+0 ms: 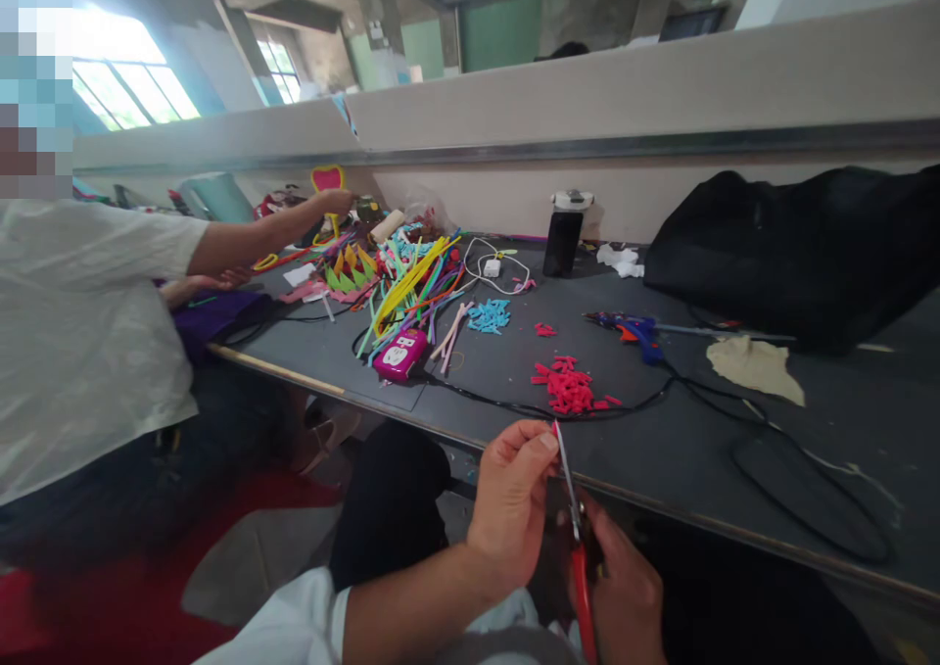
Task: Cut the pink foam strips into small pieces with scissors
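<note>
Just in front of the table's near edge, my left hand pinches a small red piece between thumb and fingertips. Most of that piece is hidden by the fingers. My right hand is closed round the red handle of a pair of scissors. The blades point up and away, with their tips touching or very near the red piece. Beyond my hands, a heap of short red pieces lies on the dark table. A smaller heap of blue pieces lies farther back.
A blue glue gun and its black cable lie to the right, near a beige scrap and a black bag. Colourful pipe cleaners and a magenta box are left of centre. A co-worker sits at left, one arm reaching over the table.
</note>
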Demonstrator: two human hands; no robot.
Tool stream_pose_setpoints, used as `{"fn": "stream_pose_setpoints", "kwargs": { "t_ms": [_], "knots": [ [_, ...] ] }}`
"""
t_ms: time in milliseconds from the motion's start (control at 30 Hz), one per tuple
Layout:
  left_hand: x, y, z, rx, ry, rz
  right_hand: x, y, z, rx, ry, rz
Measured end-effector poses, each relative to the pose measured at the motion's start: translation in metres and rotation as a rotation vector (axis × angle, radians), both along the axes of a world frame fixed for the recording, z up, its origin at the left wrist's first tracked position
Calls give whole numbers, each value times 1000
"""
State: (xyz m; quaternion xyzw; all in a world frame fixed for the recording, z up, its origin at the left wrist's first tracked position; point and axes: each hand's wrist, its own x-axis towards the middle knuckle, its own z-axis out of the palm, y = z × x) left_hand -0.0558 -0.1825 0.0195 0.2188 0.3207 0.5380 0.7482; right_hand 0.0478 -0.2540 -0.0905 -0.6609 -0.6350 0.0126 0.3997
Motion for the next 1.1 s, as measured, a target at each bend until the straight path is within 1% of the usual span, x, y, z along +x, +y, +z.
{"fn": "stream_pose_setpoints", "kwargs": {
  "t_ms": [67,167,367,533,667,833,967,1033,1100],
  "knots": [
    [0,0,0,6,2,0,2,0,-2,-6,-9,21],
    [0,0,1,-2,2,-7,3,0,-4,-29,21,10],
    [0,1,5,-16,12,-5,-1,-1,0,-43,80,-32],
    [-6,4,5,-19,22,-39,-2,1,2,35,45,39],
    [-12,7,3,16,41,-26,-6,2,7,87,34,-12],
    [-15,11,1,77,142,43,-7,3,11,58,-24,-33],
    [-18,11,-5,95,228,-2,-4,4,13,90,18,-62],
    [-23,8,-11,104,362,-65,-4,4,16,130,28,-64],
    [-30,3,-19,198,585,-136,-3,5,20,138,49,-27]
  ]
}}
